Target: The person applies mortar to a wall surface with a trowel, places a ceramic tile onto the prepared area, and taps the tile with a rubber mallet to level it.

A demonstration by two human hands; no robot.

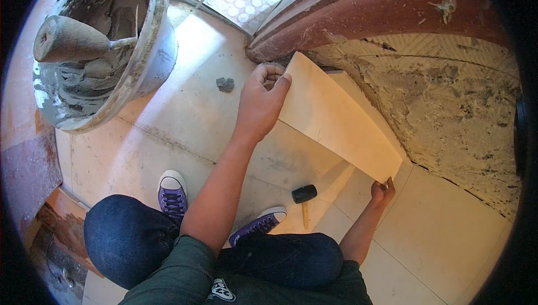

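Observation:
A long cream tile [336, 117] is held between my two hands, tilted in front of the lower wall. My left hand [265, 95] pinches its upper left corner, close to the foot of the red-brown door frame. At the tile's lower right corner, my right hand [382, 192] grips the edge with curled fingers. Behind the held tile, the edge of another cream piece [367, 100] shows against the wall; most of it is hidden. A black-headed rubber mallet [304, 194] with a wooden handle lies on the floor between my right foot and the tile.
At the upper left stands a white bucket [159, 52] of grey mortar, with a wooden-handled trowel [73, 40] in it. A mortar lump [225, 84] lies on the tiled floor [224, 120]. The rough bare wall [448, 92] and red-brown door frame [381, 13] bound the right side.

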